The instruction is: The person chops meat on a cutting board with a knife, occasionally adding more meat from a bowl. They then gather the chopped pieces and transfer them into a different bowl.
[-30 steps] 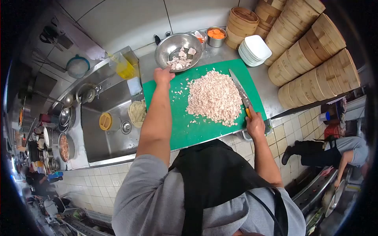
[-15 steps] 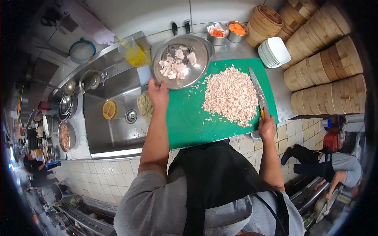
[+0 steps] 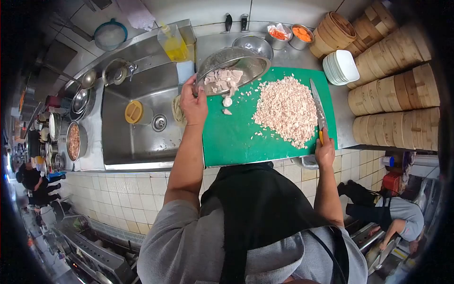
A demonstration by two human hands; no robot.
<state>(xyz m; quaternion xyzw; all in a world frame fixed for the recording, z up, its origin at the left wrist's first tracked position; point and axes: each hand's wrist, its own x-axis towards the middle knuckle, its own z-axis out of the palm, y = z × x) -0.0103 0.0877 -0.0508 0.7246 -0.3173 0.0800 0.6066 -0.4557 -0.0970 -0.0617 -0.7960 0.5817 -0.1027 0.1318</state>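
My left hand (image 3: 194, 102) grips the rim of a metal bowl (image 3: 257, 68), tilted over the left part of a green cutting board (image 3: 231, 142). Pale meat chunks (image 3: 222, 79) slide over the bowl's lower edge, and a piece or two lie on the board below. In my right hand (image 3: 325, 150) is the yellow handle of a kitchen knife (image 3: 318, 105). Its long blade rests flat along the board's right side, pointing away from me. Between the bowl and the knife spreads a broad heap of finely chopped pale meat (image 3: 287, 111).
Left of the board is a steel sink (image 3: 127, 158) holding a yellow-lidded container (image 3: 134, 112). Bamboo steamers (image 3: 392, 94) and stacked white dishes (image 3: 341, 67) stand at the right. Behind the board sits another metal bowl (image 3: 254, 45). A person (image 3: 402, 208) works at the lower right.
My left hand has raised and tipped the bowl toward the board, and meat chunks have slid to its edge and begun falling out. A second bowl behind it shows more. The knife stays in place.
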